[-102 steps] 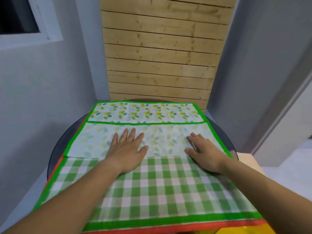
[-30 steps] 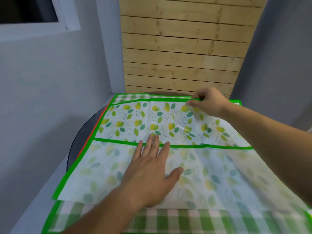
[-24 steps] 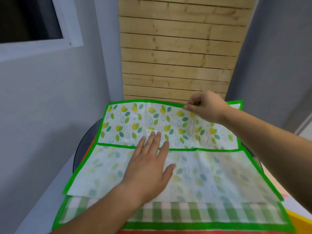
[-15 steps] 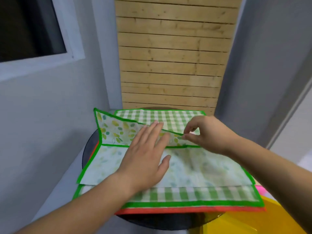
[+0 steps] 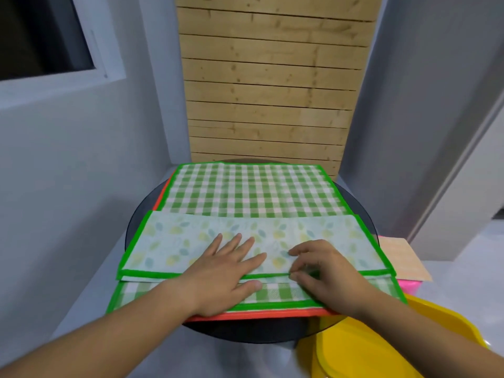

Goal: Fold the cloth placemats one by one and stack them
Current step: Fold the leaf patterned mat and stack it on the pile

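A leaf-print placemat (image 5: 174,241) with a green border lies folded into a long strip across the near half of the table. Under it a green checked placemat (image 5: 253,189) lies flat and unfolded, and the orange edge of another placemat (image 5: 261,314) shows beneath that. My left hand (image 5: 226,274) lies flat, fingers spread, on the folded strip near its middle. My right hand (image 5: 324,271) pinches the strip's near green edge between thumb and fingers.
The mats lie on a round dark table (image 5: 245,331) in a corner between grey walls and a wooden slat panel (image 5: 270,85). A yellow plastic tub (image 5: 381,347) sits at the near right, with a pink thing (image 5: 406,286) and a wood-print board (image 5: 403,257) beside it.
My right hand has brought the leaf mat's far edge toward me and laid it on the near edge, making a narrow strip. The checked mat's far half is uncovered. My left hand stayed pressing.
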Demonstrator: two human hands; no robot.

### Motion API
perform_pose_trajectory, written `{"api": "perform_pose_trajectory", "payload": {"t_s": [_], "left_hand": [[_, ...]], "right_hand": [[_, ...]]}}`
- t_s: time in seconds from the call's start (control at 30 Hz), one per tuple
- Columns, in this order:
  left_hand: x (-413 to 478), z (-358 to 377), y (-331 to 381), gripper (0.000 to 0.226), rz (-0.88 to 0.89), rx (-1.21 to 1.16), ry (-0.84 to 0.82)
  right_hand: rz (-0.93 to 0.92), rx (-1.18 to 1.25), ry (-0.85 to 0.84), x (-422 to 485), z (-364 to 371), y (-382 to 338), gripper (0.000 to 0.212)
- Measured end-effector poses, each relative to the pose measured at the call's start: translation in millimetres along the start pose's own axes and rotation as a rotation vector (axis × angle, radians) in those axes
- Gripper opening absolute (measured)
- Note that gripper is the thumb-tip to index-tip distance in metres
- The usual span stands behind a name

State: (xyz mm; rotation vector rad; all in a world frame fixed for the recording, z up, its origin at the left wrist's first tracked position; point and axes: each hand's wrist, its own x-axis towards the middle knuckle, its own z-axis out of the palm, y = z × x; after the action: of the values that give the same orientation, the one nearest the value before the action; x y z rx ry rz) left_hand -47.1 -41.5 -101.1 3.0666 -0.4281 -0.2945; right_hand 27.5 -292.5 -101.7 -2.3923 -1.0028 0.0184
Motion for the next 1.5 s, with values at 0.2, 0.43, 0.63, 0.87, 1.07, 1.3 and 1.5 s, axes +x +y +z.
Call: {"api": "perform_pose_trajectory", "payload": {"t_s": [0.2, 0.43, 0.63, 0.87, 1.07, 1.3, 1.5], "left_hand": [[3, 3, -4, 0.059, 0.003, -0.044, -0.012], [1, 6, -4, 0.060, -0.020, -0.068, 0.020], [1, 5, -5, 0.062, -0.041, -0.087, 0.006], [0, 6, -4, 0.061, -0.036, -0.109, 0.031], [0, 1, -2, 0.071, -0.070, -0.112, 0.074], [44, -12, -7, 0.061, -0.198, -0.211, 0.179], [53, 1, -27, 0.081, -0.369, -0.209, 0.080]], "right_hand": [[-0.054, 0.007, 0.073, -3, 9, 5, 0.007], [-0.062, 0.004, 0.068, -3, 11, 7, 0.012], [-0.046, -0.009, -0.011, 1, 5, 4, 0.015], [-0.014, -0.165, -0.045, 64, 0, -8, 0.046], [0.095, -0.277, -0.215, 84, 29, 2, 0.060], [0.074, -0.305, -0.163, 82, 38, 10, 0.059], [0.071, -0.312, -0.175, 82, 37, 10, 0.058]]}}
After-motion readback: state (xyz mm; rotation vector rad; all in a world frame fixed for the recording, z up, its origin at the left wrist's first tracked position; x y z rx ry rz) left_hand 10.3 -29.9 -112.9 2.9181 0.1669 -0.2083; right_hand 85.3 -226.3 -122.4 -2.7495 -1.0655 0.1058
